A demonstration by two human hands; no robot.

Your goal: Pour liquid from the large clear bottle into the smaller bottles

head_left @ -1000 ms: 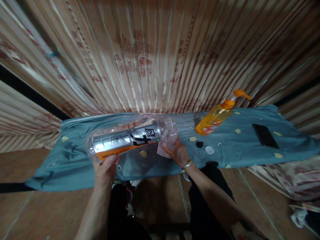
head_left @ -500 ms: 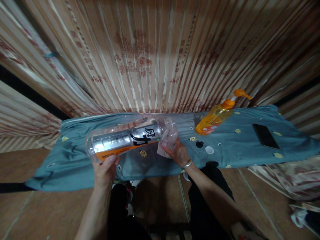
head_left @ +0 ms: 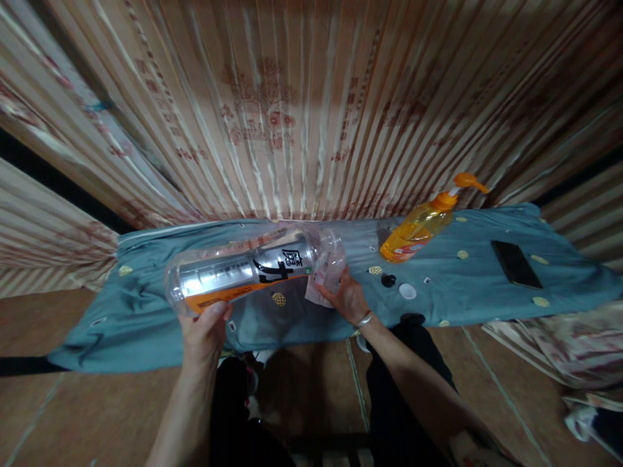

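Silver-labelled bottle point(head_left: 246, 269) spans left grip point(head_left: 203, 332) to right grip point(head_left: 348, 298).

Count two hands, one left hand point(head_left: 204, 327) and one right hand point(head_left: 349, 297), plus one silvery bracelet point(head_left: 364, 319); two bottles in all, being one large clear bottle point(head_left: 238, 275) with one silver-and-orange label point(head_left: 263, 269) and one amber pump bottle point(head_left: 413, 235) with one orange pump head point(head_left: 467, 181); and one thin whitish sheet point(head_left: 316, 295), too blurred to tell film from tissue. Count further one black smartphone point(head_left: 516, 264), one small black cap-like piece point(head_left: 388, 281) and one white disc point(head_left: 407, 291). Add one blue-green printed cloth point(head_left: 141, 324) and two black-trousered legs point(head_left: 413, 376).
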